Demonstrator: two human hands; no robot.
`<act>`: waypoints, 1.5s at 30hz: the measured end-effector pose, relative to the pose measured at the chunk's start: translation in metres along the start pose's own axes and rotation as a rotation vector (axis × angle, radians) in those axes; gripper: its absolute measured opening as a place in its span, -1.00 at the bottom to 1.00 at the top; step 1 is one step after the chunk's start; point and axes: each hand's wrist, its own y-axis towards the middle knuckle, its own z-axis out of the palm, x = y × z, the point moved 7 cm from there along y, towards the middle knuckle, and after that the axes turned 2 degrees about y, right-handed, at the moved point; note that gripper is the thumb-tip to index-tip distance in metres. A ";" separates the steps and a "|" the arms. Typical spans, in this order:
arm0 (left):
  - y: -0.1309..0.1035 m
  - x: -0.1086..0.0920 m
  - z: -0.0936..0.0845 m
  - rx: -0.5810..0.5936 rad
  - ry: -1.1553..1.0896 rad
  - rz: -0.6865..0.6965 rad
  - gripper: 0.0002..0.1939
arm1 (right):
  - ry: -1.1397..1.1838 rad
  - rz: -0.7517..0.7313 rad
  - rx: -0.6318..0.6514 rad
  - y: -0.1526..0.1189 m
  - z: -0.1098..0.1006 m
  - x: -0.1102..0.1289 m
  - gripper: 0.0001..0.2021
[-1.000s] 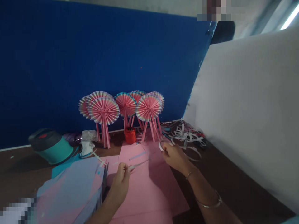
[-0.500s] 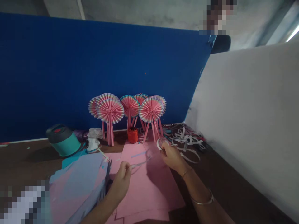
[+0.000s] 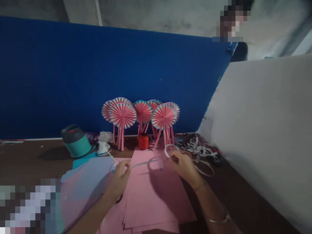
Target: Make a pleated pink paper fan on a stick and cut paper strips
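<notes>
My left hand (image 3: pixel 120 175) is closed in a pinch on one end of a narrow pale strip (image 3: pixel 143 163). The strip stretches over the pink sheets (image 3: pixel 151 198) toward my right hand (image 3: pixel 184 164). My right fingers are closed on a thin white ring of narrow strip (image 3: pixel 168 151); whether it is a tape roll or a curled strip I cannot tell. Where the pale strip ends near the right fingers is unclear. Under my left wrist a dark scissor handle (image 3: pixel 119 199) shows in part. The ring casts a shadow on the pink paper.
Several pleated pink paper fans (image 3: pixel 123 115) lean against the blue partition (image 3: pixel 146 65). A red spool (image 3: pixel 143 142) stands before them. Curled white strips (image 3: pixel 201 149) lie at right. At left are a teal container (image 3: pixel 78 144) and bluish-white sheets (image 3: pixel 90 175). Someone's blurred head (image 3: pixel 232 22) shows beyond the partition.
My left hand has moved slightly left and up, with the pale strip still pinched. My right hand keeps hold of the white ring. The whole view has shifted a little.
</notes>
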 end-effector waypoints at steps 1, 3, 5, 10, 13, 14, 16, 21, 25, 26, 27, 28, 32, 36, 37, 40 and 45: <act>0.007 -0.002 -0.011 -0.052 0.041 0.017 -0.81 | 0.030 -0.010 -0.001 0.001 -0.004 0.002 -0.87; 0.018 -0.004 -0.023 -0.100 0.118 0.072 -0.81 | 0.099 -0.015 0.028 0.002 -0.012 0.005 -0.81; 0.024 -0.001 -0.026 -0.122 0.166 0.104 -0.82 | 0.220 0.006 0.101 0.004 -0.015 0.005 -0.76; 0.020 0.017 -0.011 -0.127 0.189 0.109 -0.86 | 0.440 0.061 0.321 -0.003 -0.006 -0.007 -0.76; 0.013 0.019 -0.002 -0.105 0.205 0.128 -0.86 | 0.386 0.049 0.288 -0.011 -0.001 -0.020 -0.77; 0.012 0.020 -0.001 -0.097 0.211 0.128 -0.87 | 0.347 0.034 0.239 -0.013 -0.001 -0.023 -0.77; 0.010 0.020 0.000 -0.091 0.213 0.123 -0.87 | 0.271 -0.007 0.170 -0.018 0.000 -0.024 -0.77; 0.010 0.023 -0.002 -0.111 0.201 0.147 -0.88 | 0.141 -0.055 0.110 -0.019 0.004 -0.022 -0.80; 0.011 0.027 0.000 -0.084 0.183 0.164 -0.87 | 0.126 -0.043 0.073 -0.018 0.004 -0.022 -0.85; 0.011 0.028 0.000 -0.073 0.178 0.149 -0.86 | 0.131 -0.044 0.074 -0.018 0.005 -0.021 -0.85; 0.011 0.029 0.000 -0.065 0.173 0.128 -0.85 | 0.137 -0.046 0.082 -0.018 0.005 -0.021 -0.84; 0.011 0.030 0.000 -0.058 0.167 0.103 -0.85 | 0.143 -0.049 0.094 -0.018 0.006 -0.019 -0.83; 0.011 0.032 -0.001 -0.036 0.156 0.032 -0.84 | 0.145 -0.047 0.143 -0.018 0.005 -0.015 -0.81; 0.007 0.027 0.004 0.042 0.196 0.031 -0.84 | 0.056 -0.017 0.239 -0.020 0.009 -0.017 -0.80; 0.005 0.026 0.006 0.071 0.203 0.025 -0.84 | 0.030 -0.008 0.279 -0.022 0.011 -0.019 -0.79; 0.001 0.019 0.012 0.157 0.164 0.006 -0.84 | -0.040 0.021 0.405 -0.027 0.021 -0.025 -0.71; -0.004 0.011 0.019 0.263 0.136 0.002 -0.85 | -0.122 0.081 0.470 -0.032 0.030 -0.036 -0.70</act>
